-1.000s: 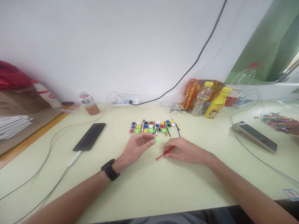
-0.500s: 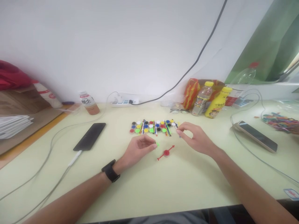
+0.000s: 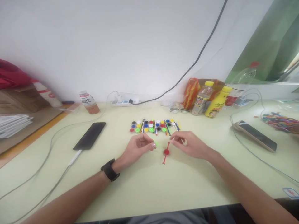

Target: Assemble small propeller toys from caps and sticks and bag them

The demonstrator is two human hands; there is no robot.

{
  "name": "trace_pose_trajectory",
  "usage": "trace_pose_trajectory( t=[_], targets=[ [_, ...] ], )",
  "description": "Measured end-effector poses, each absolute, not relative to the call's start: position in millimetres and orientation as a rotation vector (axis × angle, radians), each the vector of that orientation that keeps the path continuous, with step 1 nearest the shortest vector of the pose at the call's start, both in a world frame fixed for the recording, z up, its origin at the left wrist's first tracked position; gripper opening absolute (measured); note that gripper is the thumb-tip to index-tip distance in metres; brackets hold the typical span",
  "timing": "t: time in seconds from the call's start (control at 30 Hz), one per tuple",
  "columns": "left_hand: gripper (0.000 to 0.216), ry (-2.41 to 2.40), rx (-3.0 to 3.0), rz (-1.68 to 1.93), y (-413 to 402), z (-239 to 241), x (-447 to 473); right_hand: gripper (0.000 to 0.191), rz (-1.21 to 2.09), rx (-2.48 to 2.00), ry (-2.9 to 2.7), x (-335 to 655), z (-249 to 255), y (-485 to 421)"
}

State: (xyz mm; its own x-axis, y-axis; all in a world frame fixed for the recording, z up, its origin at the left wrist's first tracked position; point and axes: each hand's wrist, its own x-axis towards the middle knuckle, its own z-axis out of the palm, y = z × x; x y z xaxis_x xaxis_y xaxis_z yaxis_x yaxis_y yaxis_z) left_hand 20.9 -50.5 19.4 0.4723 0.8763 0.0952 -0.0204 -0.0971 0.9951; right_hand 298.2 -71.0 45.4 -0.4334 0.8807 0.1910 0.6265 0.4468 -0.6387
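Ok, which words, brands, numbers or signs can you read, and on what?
"炭仌": bottle of brownish drink; second character uncertain.
Yellow bottle: lettering too blurred.
Clear yellow-capped bottle: label too small.
White bottle, far left: unreadable.
Sticker, lower right: too blurred.

On L wrist is worn a blk wristwatch (image 3: 110, 170) w/ wide strap. Both forearms (image 3: 81, 189) are bare. At btm edge, some grey clothing (image 3: 173, 218) w/ soft folds is visible.
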Motion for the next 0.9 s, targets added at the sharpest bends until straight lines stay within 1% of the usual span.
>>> trace_pose_trajectory(
  t=[0.07,0.17,0.33,0.53,0.7,0.83,0.9],
  targets=[
    [0.022,0.791,1.466,0.912,-49.2,20.1,19.6,0.022,0.737,-1.219,-2.27,290.4,42.7,-74.4],
    [0.022,0.772,1.449,0.886,-47.4,21.0,18.7,0.021,0.736,-1.149,-2.382,281.9,37.7,-77.0],
    [0.021,0.742,1.416,0.779,-46.3,18.5,20.4,0.013,0.689,-1.103,-2.406,280.8,31.4,-74.9],
    [0.03,0.823,1.535,0.674,-49.9,11.0,21.3,0.02,0.646,-1.088,-2.377,281.5,28.5,-75.1],
    [0.031,0.775,1.649,0.668,-55.3,12.5,24.3,0.011,0.665,-1.153,-2.278,271.0,26.1,-82.1],
    [0.023,0.744,1.838,0.688,-57.1,16.8,26.6,0.027,0.568,-1.148,-2.271,262.7,25.0,-87.5],
    [0.018,0.748,1.946,0.722,-57.0,17.0,27.4,0.032,0.52,-1.133,-2.31,260.5,23.6,-88.4]
  ],
)
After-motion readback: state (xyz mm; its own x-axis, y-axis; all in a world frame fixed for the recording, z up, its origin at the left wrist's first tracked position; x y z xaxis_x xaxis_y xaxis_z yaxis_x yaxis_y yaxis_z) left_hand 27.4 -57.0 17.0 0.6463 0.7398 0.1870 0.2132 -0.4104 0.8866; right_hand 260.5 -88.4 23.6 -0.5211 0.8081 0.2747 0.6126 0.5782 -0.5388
